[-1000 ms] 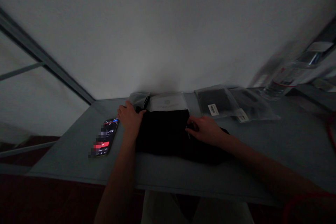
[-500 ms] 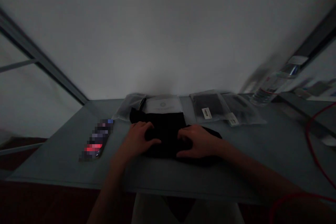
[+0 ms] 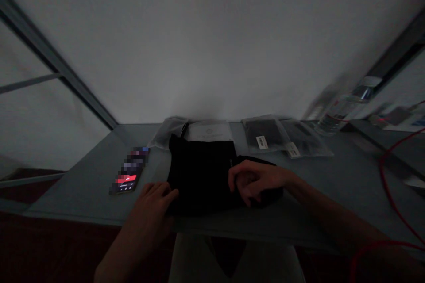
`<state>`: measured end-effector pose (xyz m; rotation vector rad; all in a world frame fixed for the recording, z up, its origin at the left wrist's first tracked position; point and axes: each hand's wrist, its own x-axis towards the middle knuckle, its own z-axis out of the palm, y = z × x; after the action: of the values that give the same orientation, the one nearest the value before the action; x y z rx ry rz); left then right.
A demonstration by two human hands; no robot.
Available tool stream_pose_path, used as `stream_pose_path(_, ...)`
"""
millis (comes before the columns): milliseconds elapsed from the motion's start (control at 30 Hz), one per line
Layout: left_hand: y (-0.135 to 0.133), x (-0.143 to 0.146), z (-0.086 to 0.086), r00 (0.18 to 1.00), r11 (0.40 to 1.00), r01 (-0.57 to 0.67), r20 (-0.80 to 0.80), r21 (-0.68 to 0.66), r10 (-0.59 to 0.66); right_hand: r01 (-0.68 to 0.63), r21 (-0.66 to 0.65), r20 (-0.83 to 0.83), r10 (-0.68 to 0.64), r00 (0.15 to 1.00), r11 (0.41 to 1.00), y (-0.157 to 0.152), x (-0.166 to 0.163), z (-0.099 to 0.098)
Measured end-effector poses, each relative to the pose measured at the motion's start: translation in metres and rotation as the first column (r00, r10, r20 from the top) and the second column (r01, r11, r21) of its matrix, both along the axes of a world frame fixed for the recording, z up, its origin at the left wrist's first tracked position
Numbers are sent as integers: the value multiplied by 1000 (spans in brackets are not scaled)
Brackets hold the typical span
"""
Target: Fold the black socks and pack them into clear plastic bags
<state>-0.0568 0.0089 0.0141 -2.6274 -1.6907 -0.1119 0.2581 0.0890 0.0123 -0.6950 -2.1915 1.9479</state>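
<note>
A black cloth garment [image 3: 202, 177], its exact kind hard to make out in the dim light, lies spread on the table in front of me. At its lower left edge my left hand [image 3: 157, 201] is closed, thumb and fingers pinching the cloth. My right hand [image 3: 250, 179] rests over the right part of the garment, fingers curled down onto the fabric near a fold. Some of the cloth extends to the right beyond that hand. The fingertips of the right hand are partly lost against the black.
A phone [image 3: 131, 170] with a lit screen lies left. Along the wall are a clear bag [image 3: 168, 132], a white packet [image 3: 210, 130], and two bagged dark items [image 3: 265, 132] with labels. A water bottle [image 3: 345, 108] stands back right; a red cable [image 3: 387, 185] loops at the right.
My left hand has moved down and left, from on top of the cloth to its edge. The right hand has curled its fingers. The garment's left part now lies more spread out.
</note>
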Motion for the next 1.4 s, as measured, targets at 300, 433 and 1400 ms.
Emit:
stream_pose_path(300, -15, -5, -30, 964, 976, -143, 199, -164, 175, 334, 507, 62, -419, 906, 795, 26, 32, -1)
stream_pose_path(433, -3, 8, -34, 951, 970, -186, 218, -157, 218, 184, 738, 192, -463, 865, 650, 20, 33, -7)
stream_pose_path(1400, -34, 89, -82, 758, 937, 183, 564, 297, -327, 107, 981, 118, -930, 349, 165, 47, 32, -44)
